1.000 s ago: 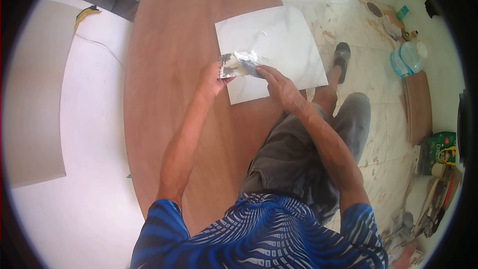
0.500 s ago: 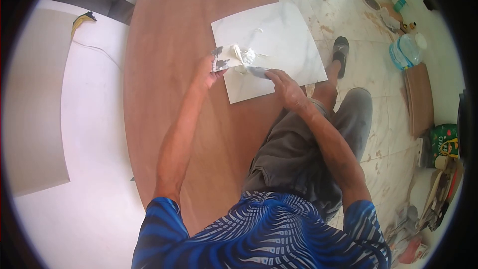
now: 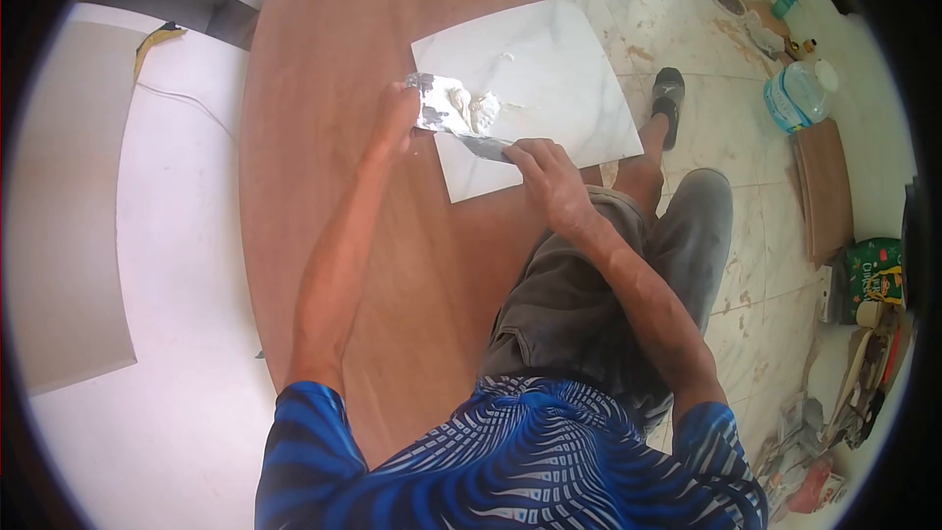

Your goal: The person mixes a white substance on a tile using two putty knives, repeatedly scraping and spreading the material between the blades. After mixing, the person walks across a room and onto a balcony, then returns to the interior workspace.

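Centrally, left hand point(image 3: 397, 118) grips a smeared blade point(image 3: 430, 110) | right hand point(image 3: 551, 182) grips a darker blade point(image 3: 485, 147), beside the first | white paste point(image 3: 483, 112) lies by both, over the panel point(image 3: 559, 64) | panel rests partly on the board point(image 3: 329, 69) | a low, light blade angle likely gathers paste cleanest.

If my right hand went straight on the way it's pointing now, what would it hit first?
Led by its gray blade, your right hand would probably meet the paste-smeared scraper in your left hand first; their edges look very close, though depth and contact are unclear.
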Tool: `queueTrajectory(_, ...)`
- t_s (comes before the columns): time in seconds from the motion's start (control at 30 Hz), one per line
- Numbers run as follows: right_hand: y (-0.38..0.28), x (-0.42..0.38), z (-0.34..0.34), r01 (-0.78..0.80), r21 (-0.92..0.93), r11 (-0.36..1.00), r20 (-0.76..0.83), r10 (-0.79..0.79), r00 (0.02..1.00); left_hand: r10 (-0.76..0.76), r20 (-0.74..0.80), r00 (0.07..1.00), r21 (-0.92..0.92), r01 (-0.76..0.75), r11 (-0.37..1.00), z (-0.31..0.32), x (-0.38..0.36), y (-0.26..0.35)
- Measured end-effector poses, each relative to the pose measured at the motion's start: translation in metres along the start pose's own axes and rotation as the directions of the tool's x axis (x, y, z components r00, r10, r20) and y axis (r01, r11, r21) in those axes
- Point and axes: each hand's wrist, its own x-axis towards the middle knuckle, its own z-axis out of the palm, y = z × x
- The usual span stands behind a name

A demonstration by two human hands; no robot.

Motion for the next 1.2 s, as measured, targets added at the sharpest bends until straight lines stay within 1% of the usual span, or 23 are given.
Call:
queueTrajectory(0.03,0.000,0.000,0.000,-0.001,-0.008,1.000,0.000,0.001,1.000,-0.029,0.018,0.999,0.035,0.028,0.999,-0.001,0.002,0.000)
queueTrajectory(0.13,0.000,0.003,0.001,0.012,-0.002,1.000,0.005,-0.012,1.000,-0.041,0.036,0.999,0.072,0.038,0.997,-0.003,0.003,0.001)
queueTrajectory(0.27,0.005,0.004,0.011,0.014,-0.006,1.000,0.007,-0.014,1.000,-0.029,0.021,0.999,0.073,0.028,0.997,0.002,0.003,0.000)
queueTrajectory(0.37,0.016,0.003,0.027,-0.032,0.049,0.998,0.031,0.030,0.999,0.003,0.013,1.000,0.055,-0.004,0.998,0.003,0.006,-0.004)
queueTrajectory(0.53,0.028,0.008,0.045,-0.044,0.024,0.999,0.024,0.043,0.999,0.034,0.063,0.997,0.006,-0.035,0.999,-0.002,0.014,-0.018)
queueTrajectory(0.57,0.030,0.010,0.048,-0.039,0.016,0.999,0.016,0.039,0.999,0.024,0.060,0.998,0.018,-0.025,1.000,-0.004,0.014,-0.020)
queueTrajectory(0.67,0.037,0.011,0.056,-0.075,-0.017,0.997,0.058,0.075,0.995,0.003,0.049,0.999,0.046,-0.006,0.999,0.001,-0.003,-0.008)
queueTrajectory(0.73,0.045,0.014,0.062,-0.077,-0.045,0.996,0.015,0.078,0.997,0.003,0.039,0.999,0.059,-0.005,0.998,0.002,-0.009,-0.005)
queueTrajectory(0.77,0.050,0.016,0.066,-0.079,-0.058,0.995,-0.006,0.079,0.997,0.017,0.067,0.998,0.055,-0.021,0.998,-0.002,-0.006,-0.009)
queueTrajectory(0.83,0.053,0.022,0.066,-0.123,-0.076,0.990,-0.005,0.123,0.992,0.047,0.124,0.991,0.042,-0.053,0.998,-0.011,0.001,-0.022)
queueTrajectory(0.93,0.060,0.029,0.064,-0.175,-0.118,0.977,0.033,0.180,0.983,0.024,-0.078,0.997,0.039,-0.021,0.999,-0.015,-0.001,-0.037)
queueTrajectory(0.97,0.061,0.032,0.064,-0.189,-0.131,0.973,0.053,0.198,0.979,0.009,-0.075,0.997,0.054,-0.005,0.999,-0.019,-0.002,-0.038)
queueTrajectory(1.03,0.062,0.039,0.062,-0.278,-0.124,0.952,0.107,0.292,0.950,-0.024,-0.074,0.997,0.086,0.031,0.996,-0.028,-0.006,-0.041)
queueTrajectory(1.07,0.062,0.042,0.060,-0.322,-0.124,0.939,0.134,0.337,0.932,-0.017,-0.087,0.996,0.061,0.023,0.998,-0.030,-0.008,-0.043)
queueTrajectory(1.13,0.065,0.047,0.057,-0.390,-0.076,0.918,0.102,0.396,0.913,-0.003,-0.112,0.994,0.007,0.004,1.000,-0.031,-0.011,-0.046)
queueTrajectory(1.17,0.066,0.049,0.055,-0.421,-0.051,0.906,0.088,0.424,0.901,0.033,-0.108,0.994,-0.025,-0.036,0.999,-0.033,-0.013,-0.050)
queueTrajectory(1.2,0.062,0.056,0.045,-0.549,0.009,0.836,0.169,0.540,0.825,0.069,-0.106,0.992,-0.058,-0.076,0.995,-0.038,-0.014,-0.057)
